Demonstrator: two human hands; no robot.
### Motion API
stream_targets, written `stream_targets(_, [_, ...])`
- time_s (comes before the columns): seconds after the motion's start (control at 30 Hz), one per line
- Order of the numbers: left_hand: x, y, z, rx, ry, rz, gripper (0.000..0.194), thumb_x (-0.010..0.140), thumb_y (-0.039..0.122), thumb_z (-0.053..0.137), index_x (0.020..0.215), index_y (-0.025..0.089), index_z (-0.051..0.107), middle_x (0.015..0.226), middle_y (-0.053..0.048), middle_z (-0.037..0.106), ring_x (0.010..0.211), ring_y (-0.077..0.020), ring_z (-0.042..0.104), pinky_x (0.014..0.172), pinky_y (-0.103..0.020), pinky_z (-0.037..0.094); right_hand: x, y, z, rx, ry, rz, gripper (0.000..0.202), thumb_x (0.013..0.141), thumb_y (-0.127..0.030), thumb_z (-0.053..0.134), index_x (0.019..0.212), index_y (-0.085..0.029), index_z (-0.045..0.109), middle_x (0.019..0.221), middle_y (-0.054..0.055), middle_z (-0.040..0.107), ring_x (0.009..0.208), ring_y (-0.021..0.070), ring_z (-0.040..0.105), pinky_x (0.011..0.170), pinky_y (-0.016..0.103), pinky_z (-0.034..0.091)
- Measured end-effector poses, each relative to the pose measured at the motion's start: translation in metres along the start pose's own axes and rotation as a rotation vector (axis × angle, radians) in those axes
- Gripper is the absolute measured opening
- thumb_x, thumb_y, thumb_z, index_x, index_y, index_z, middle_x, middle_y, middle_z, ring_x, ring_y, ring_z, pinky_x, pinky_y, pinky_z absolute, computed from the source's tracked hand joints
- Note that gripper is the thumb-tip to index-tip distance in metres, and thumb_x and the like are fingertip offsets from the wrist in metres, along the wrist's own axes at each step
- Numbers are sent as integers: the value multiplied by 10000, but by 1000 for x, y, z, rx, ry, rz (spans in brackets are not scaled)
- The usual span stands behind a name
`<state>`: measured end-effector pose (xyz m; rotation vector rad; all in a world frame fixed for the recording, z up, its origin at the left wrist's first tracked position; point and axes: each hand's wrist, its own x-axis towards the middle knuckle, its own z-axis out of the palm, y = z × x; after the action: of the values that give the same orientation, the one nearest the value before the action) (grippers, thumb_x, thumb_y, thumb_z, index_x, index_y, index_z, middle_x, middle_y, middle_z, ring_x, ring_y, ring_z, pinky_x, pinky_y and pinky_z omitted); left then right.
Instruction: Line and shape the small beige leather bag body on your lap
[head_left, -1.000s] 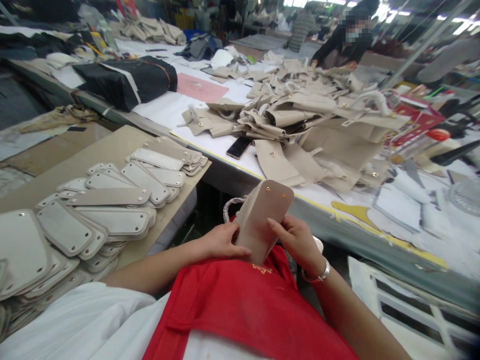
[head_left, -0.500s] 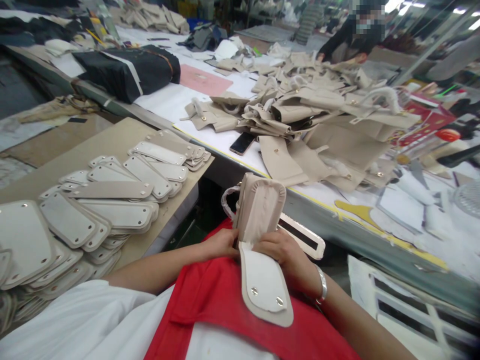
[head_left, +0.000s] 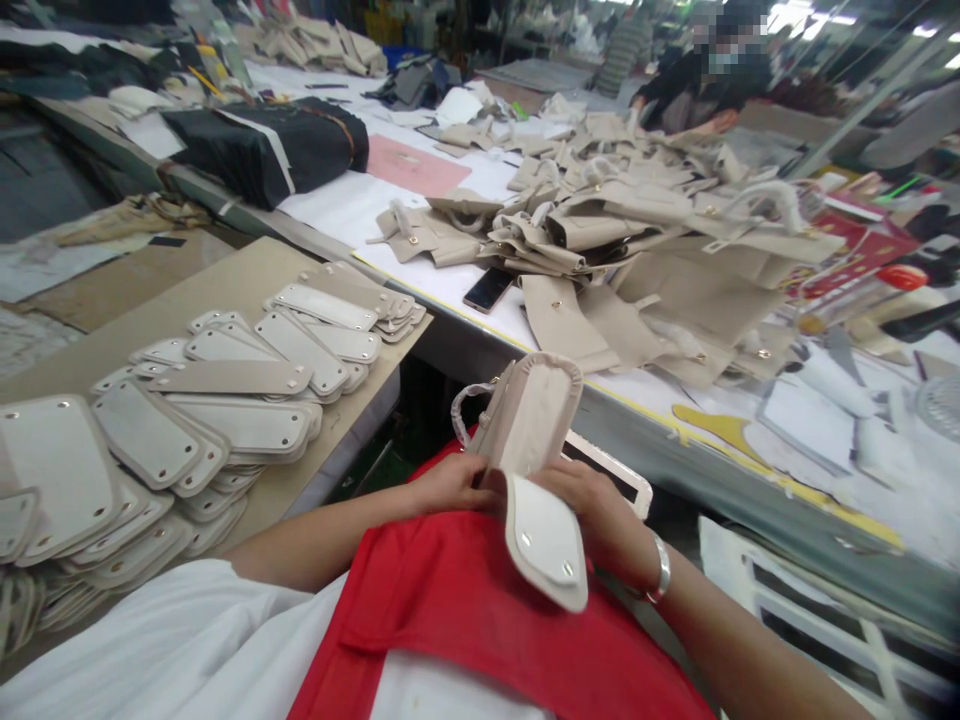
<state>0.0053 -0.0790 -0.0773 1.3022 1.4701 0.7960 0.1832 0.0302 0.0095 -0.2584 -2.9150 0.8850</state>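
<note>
In the head view, a long white surface [head_left: 326,208] ran from far left to near right, and its near edge crossed just beyond the bag [head_left: 546,405]. On it, a heap [head_left: 585,240] of beige pieces spread across the middle to the far right, with a phone [head_left: 489,290] at its near left side. Farther left lay a black bundle [head_left: 225,150] beside a pink sheet [head_left: 424,165]. A yellow strip [head_left: 709,423] lay along the near edge, toward the right. A board [head_left: 259,265] at left carried panels [head_left: 240,430]. A co-worker [head_left: 675,88] in dark clothes was at far right, behind the heap.

There was one phone, one bundle, one pink sheet and one bag in hand; the panels overlapped too much to count. Two studs [head_left: 526,540] showed on the bag's flap [head_left: 551,525].

The bag was in front of the person's red apron [head_left: 439,600], its narrow padded side upright, beige and seamed round the rim. A wrapped handle [head_left: 458,410] curved out at its left. The flap, white-backed with rounded corners, hung down over the apron. The left hand [head_left: 456,483] gripped the bag's lower left, thumb and fingers together. The right hand [head_left: 589,500] had bent fingers behind the flap, which hid their tips, so whether they pinched anything could not be told.
</note>
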Motion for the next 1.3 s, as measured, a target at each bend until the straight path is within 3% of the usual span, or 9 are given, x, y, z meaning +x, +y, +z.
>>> stream_targets(0.1, [3,8,-1,10,3,19,314,690,405,628,834,127,600,757,-20,617,717,-181,557,587,-230,417,4,20,-1,79,252,187,170,822,-271,526,842,-163,656,796,55,644,712,168,554,634,260,399])
stream_targets(0.2, [6,12,-3,-7,-19,5,312,690,413,624,822,132,584,727,-7,593,661,-154,535,539,-214,386,11,36,4,270,358,342,242,816,-350,526,896,-169,665,871,42,675,771,203,584,669,278,442])
stream_targets(0.33, [11,13,-11,81,56,-70,400,615,492,680,737,143,527,633,23,522,575,-122,477,484,-208,336,19,45,11,520,364,460,318,785,-413,550,871,-129,664,845,61,675,744,213,585,645,289,460])
stream_targets(0.57, [38,23,-39,107,298,77,924,506,514,760,1285,232,350,1096,-71,500,738,-140,539,642,-266,472,23,50,13,990,279,477,340,731,-453,624,847,-135,654,824,50,668,695,169,583,640,278,472])
stream_targets(0.63, [53,24,-47,43,288,55,854,603,537,684,1316,240,319,1167,-94,473,764,-150,555,626,-272,495,25,51,12,1032,267,483,336,722,-455,632,840,-141,653,809,44,668,686,166,585,630,275,471])
stream_targets(0.77, [79,28,-55,-25,188,-163,514,746,500,520,1124,153,494,1004,-99,574,772,-198,596,478,-229,488,28,55,8,893,230,419,317,751,-429,604,858,-137,661,821,54,672,706,185,591,638,293,473])
stream_targets(1.03, [81,35,-57,4,-169,-224,345,696,348,586,983,158,571,699,-34,615,525,-165,606,431,-228,485,33,68,7,300,318,175,192,809,-254,555,960,-192,656,963,41,663,823,193,590,757,309,459])
stream_targets(1.13, [75,29,-54,-66,-217,-221,325,671,343,618,934,153,594,684,-37,615,557,-181,610,423,-232,482,31,56,9,287,311,142,175,826,-232,534,962,-188,636,958,49,653,811,182,581,756,303,456])
stream_targets(1.3, [70,16,-48,-151,-208,-162,363,685,450,625,853,129,598,645,-36,600,533,-164,586,437,-240,483,18,17,16,318,97,-56,117,835,-172,484,840,-178,601,841,55,607,787,161,546,724,268,430])
